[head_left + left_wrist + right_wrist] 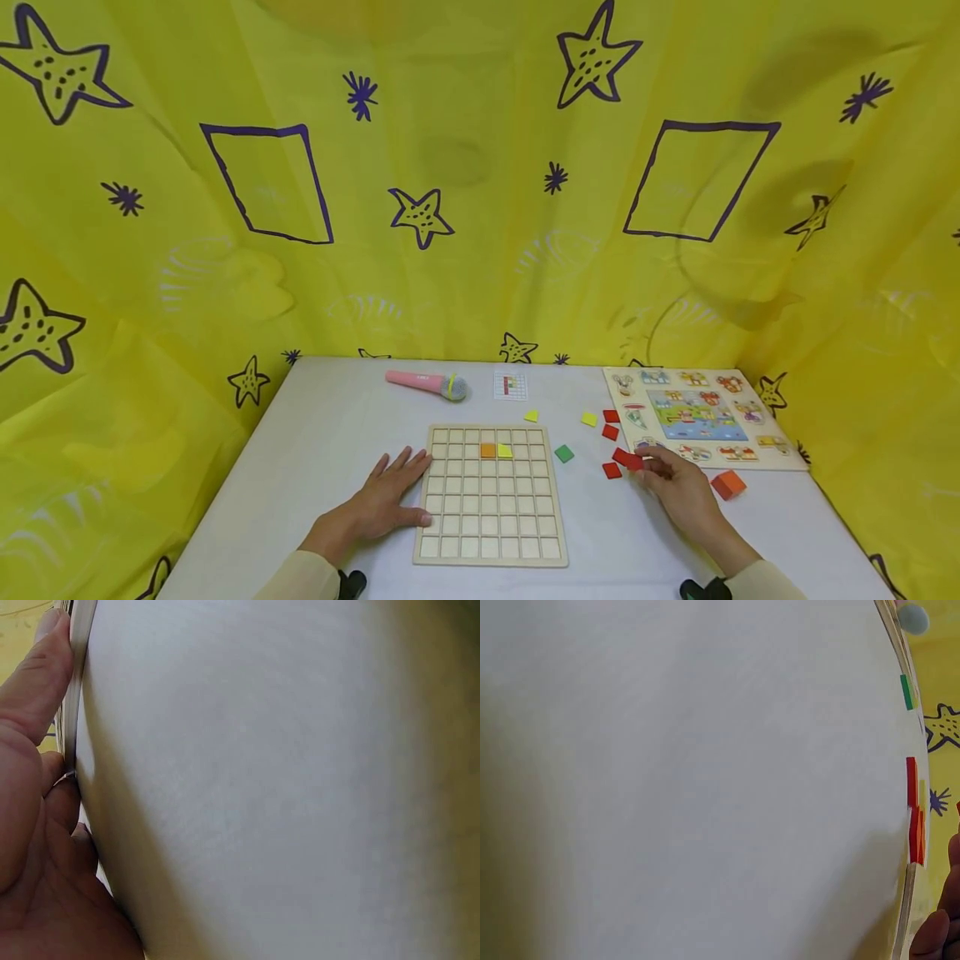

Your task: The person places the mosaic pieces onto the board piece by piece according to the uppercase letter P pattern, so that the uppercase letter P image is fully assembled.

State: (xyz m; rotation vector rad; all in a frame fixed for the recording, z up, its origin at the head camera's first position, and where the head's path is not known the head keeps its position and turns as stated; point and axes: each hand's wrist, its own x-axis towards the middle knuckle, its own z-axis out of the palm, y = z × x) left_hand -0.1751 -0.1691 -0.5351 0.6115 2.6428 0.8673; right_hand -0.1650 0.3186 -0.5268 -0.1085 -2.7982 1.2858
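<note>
A wooden grid board (468,527) with square cells lies flat before me. My left hand (386,500) is spread beside it, its fingertips and thumb at the board's left edge; the left wrist view shows the thumb (41,682) along that edge. One orange tile (488,451) and a yellow piece (505,451) sit in neighbouring cells of an upper row. On the other side, my right hand (678,492) pinches a red tile (627,458) between thumb and fingers, over the table. Near it lie loose red tiles (612,471). In the right wrist view only some fingers (951,892) show.
A green tile (564,453) lies right of the board, with yellow pieces (588,419) farther back. Behind stand a pink microphone (423,382) and a small pattern card (511,386). At right are a picture puzzle board (697,417) and orange-red blocks (728,485).
</note>
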